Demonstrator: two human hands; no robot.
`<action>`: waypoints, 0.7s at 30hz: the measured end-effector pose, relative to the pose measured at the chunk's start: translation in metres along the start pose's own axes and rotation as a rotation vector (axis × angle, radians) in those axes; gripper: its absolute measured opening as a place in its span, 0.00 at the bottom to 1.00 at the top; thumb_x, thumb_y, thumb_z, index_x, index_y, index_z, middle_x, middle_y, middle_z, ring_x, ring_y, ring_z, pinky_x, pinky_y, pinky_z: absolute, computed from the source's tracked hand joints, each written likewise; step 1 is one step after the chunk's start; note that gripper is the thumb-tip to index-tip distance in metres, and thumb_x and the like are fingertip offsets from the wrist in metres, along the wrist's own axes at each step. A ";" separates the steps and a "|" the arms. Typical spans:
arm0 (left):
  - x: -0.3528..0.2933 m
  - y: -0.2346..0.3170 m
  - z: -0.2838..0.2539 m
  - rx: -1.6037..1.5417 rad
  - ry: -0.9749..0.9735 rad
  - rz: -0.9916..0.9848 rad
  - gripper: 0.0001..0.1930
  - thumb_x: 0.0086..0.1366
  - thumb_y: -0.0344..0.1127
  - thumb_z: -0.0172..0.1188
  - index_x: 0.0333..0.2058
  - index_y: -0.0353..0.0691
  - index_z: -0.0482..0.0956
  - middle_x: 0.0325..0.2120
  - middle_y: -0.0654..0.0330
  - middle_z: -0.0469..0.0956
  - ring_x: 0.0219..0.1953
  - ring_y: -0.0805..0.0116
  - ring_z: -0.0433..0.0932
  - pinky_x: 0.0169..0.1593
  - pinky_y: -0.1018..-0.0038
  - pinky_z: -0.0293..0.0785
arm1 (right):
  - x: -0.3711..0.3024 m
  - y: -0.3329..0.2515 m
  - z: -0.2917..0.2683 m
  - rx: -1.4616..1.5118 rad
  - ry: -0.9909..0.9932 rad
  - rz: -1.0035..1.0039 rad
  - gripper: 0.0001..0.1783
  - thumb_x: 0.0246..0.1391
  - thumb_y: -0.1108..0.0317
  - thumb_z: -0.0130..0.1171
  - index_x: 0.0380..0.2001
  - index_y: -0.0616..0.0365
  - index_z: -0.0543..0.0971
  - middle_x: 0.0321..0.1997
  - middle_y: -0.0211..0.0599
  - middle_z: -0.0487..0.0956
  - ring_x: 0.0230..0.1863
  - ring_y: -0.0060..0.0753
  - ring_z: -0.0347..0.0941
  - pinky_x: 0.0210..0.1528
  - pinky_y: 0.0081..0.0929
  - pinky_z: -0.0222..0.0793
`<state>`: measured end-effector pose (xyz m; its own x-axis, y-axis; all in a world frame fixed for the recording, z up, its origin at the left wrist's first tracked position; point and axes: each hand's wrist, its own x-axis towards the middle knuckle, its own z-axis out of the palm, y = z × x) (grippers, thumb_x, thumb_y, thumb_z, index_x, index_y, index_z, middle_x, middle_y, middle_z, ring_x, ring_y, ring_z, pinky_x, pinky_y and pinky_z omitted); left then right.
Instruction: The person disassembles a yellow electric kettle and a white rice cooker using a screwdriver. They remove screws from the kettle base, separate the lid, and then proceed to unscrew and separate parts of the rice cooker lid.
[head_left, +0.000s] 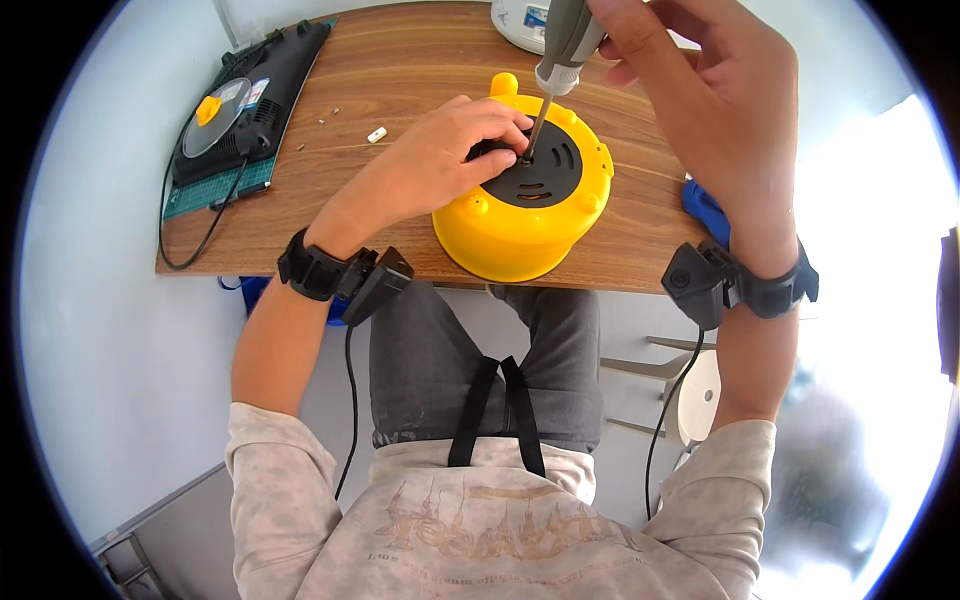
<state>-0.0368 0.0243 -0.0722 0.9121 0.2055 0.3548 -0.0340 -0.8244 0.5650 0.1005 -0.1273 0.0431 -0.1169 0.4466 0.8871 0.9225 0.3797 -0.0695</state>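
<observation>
One yellow housing (500, 250): standing on the wood-grain tabletop (350, 205), close to the near edge; turned with a black vented plate (555, 190) facing up, ringed by rounded yellow knobs
Left hand (445, 142): reaching over from the left of the yellow housing; half-curled on top of the black vented plate, with thumb and fingertips close beside the shaft of a screwdriver (572, 40); pinching or merely resting, cannot tell
Right hand (725, 95): raised above the far right side of the yellow housing; closed on the grey handle of the screwdriver, partly cut off by the upper edge of view
Screwdriver: slightly tilted over the yellow housing; pointing down to a small hole near the middle of the black vented plate
Black device (285, 100): well left of the yellow housing; topped by a clear disc (228, 132) with a yellow knob (208, 110); set on a green cutting mat (187, 203)
Small white piece (376, 134): left of the yellow housing, on the tabletop
White object (514, 24): beyond the yellow housing; only partly in view
Blue item (707, 212): right of the yellow housing; partly hidden by the right forearm
Wristbands (310, 268): black, one per wrist, nearer than the yellow housing; trailing black cables (350, 410)
</observation>
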 end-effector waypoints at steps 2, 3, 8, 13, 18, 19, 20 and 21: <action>0.000 -0.001 0.001 -0.006 0.003 0.011 0.10 0.69 0.34 0.58 0.43 0.37 0.82 0.54 0.61 0.79 0.55 0.59 0.73 0.62 0.65 0.68 | 0.001 0.003 0.001 0.049 -0.020 0.128 0.17 0.60 0.63 0.68 0.42 0.67 0.77 0.33 0.39 0.83 0.30 0.23 0.80 0.31 0.18 0.76; 0.001 -0.001 0.001 -0.012 0.000 0.017 0.10 0.69 0.34 0.58 0.43 0.37 0.82 0.54 0.61 0.78 0.56 0.59 0.73 0.62 0.65 0.68 | 0.007 0.014 -0.004 0.164 -0.089 0.242 0.16 0.60 0.63 0.68 0.40 0.65 0.76 0.33 0.39 0.83 0.29 0.23 0.79 0.31 0.18 0.76; -0.002 -0.002 0.002 0.041 0.013 0.020 0.08 0.69 0.32 0.57 0.43 0.38 0.83 0.53 0.59 0.78 0.54 0.61 0.75 0.58 0.69 0.72 | 0.025 0.007 -0.016 -0.031 -0.251 0.291 0.16 0.56 0.62 0.71 0.34 0.58 0.73 0.32 0.38 0.83 0.28 0.22 0.79 0.29 0.18 0.75; 0.000 0.000 0.001 0.011 0.010 0.037 0.08 0.70 0.32 0.57 0.42 0.38 0.83 0.53 0.59 0.78 0.54 0.62 0.75 0.58 0.70 0.72 | 0.027 -0.012 -0.023 0.160 -0.215 0.396 0.16 0.57 0.63 0.70 0.39 0.60 0.76 0.32 0.38 0.83 0.27 0.21 0.79 0.28 0.17 0.74; -0.001 0.001 0.002 0.014 0.015 0.030 0.08 0.69 0.32 0.57 0.41 0.38 0.83 0.53 0.60 0.78 0.53 0.61 0.75 0.56 0.70 0.72 | 0.025 -0.014 -0.024 0.260 -0.188 0.433 0.14 0.59 0.66 0.68 0.43 0.64 0.77 0.32 0.36 0.83 0.26 0.20 0.79 0.29 0.16 0.75; 0.000 0.000 0.002 0.016 0.015 0.030 0.08 0.69 0.32 0.57 0.41 0.38 0.82 0.53 0.60 0.78 0.52 0.61 0.75 0.56 0.70 0.72 | 0.024 -0.014 -0.023 0.261 -0.170 0.407 0.14 0.59 0.67 0.67 0.43 0.64 0.78 0.32 0.36 0.83 0.26 0.20 0.79 0.29 0.16 0.75; 0.000 0.000 0.002 0.015 0.015 0.034 0.08 0.69 0.32 0.57 0.41 0.38 0.82 0.53 0.60 0.78 0.53 0.61 0.75 0.56 0.70 0.72 | 0.022 -0.013 -0.021 0.261 -0.152 0.382 0.14 0.59 0.67 0.67 0.42 0.65 0.78 0.32 0.35 0.83 0.26 0.20 0.79 0.30 0.15 0.75; 0.000 0.000 0.002 0.015 0.015 0.035 0.08 0.69 0.32 0.57 0.42 0.39 0.82 0.53 0.60 0.78 0.53 0.61 0.75 0.56 0.70 0.72 | 0.013 -0.005 -0.012 0.215 -0.124 0.287 0.13 0.59 0.67 0.67 0.42 0.65 0.78 0.31 0.35 0.83 0.26 0.19 0.79 0.30 0.15 0.75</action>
<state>-0.0361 0.0230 -0.0734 0.9043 0.1842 0.3851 -0.0593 -0.8392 0.5405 0.0985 -0.1337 0.0606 0.0796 0.6488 0.7568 0.8275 0.3803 -0.4130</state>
